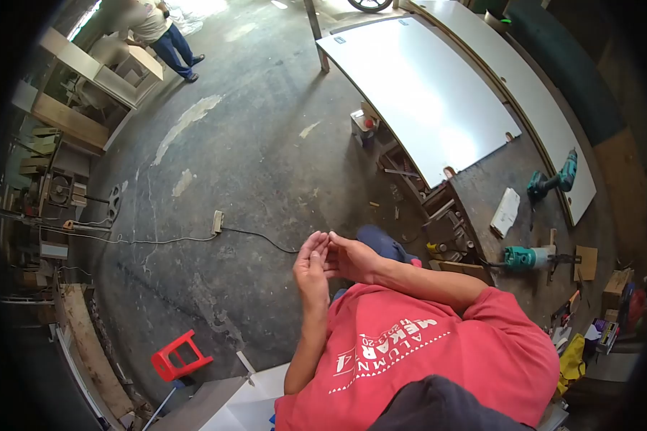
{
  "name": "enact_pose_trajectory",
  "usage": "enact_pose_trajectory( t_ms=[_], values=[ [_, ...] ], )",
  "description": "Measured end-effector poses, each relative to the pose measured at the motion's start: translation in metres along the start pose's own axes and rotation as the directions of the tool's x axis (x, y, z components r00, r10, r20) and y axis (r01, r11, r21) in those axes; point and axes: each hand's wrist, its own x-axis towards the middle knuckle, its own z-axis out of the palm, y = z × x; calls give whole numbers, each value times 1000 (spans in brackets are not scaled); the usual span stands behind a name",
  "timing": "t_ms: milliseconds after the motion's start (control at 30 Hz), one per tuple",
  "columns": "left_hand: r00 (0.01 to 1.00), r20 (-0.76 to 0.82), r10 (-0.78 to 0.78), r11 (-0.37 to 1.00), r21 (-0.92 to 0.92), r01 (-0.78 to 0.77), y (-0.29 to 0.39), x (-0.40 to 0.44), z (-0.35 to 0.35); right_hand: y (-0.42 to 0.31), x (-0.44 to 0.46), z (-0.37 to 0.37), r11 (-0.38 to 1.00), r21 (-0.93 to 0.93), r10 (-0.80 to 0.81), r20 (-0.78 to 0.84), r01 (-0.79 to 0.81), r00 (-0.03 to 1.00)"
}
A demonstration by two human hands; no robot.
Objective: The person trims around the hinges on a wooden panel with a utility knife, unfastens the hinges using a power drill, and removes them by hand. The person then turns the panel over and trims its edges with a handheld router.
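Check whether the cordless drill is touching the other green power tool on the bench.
Apart. The head view shows bare bench top between the drill and the other power tool, all the way across.

Your left hand point(311, 267) and right hand point(354, 260) close together | red stool point(164, 365) on floor point(259, 151), left | teal drill point(546, 185) right of you | person point(167, 36) upper left

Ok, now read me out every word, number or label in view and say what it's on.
Red shirt: "ALUMN", rest not legible
Red shirt: "MEKAR"
Red shirt: "2013-20", rest not legible
Red shirt: "4"
Too small or blurred to read: any markings on the metal can and green drill.
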Motion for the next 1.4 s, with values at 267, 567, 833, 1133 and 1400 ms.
enact_pose_trajectory(
  t_ms=[267, 567, 833, 1133, 1400],
  values=[
    [852, 362, 379, 443, 737, -511, 45, 83, 27, -66, 88, 45, 940, 340, -41, 108, 2, 993],
    [758, 461, 461, 507, 564, -652, 87, 268, 85, -261, 184, 32, 962, 218, -130, -172, 167, 976],
    [920, 307, 242, 708, 593, -384, 102, 411, 144, -453, 162, -28, 841, -239, -541, -409, 486, 735],
    [659, 751, 50, 554, 528, -644, 46, 535, 229, -482, 139, -80, 633, -539, -765, -549, 556, 338],
    [363, 928, -82, 178, 372, -911, -29, 701, 278, -496, 188, -86, 518, -850, -854, -521, 98, 3]
  ],
)
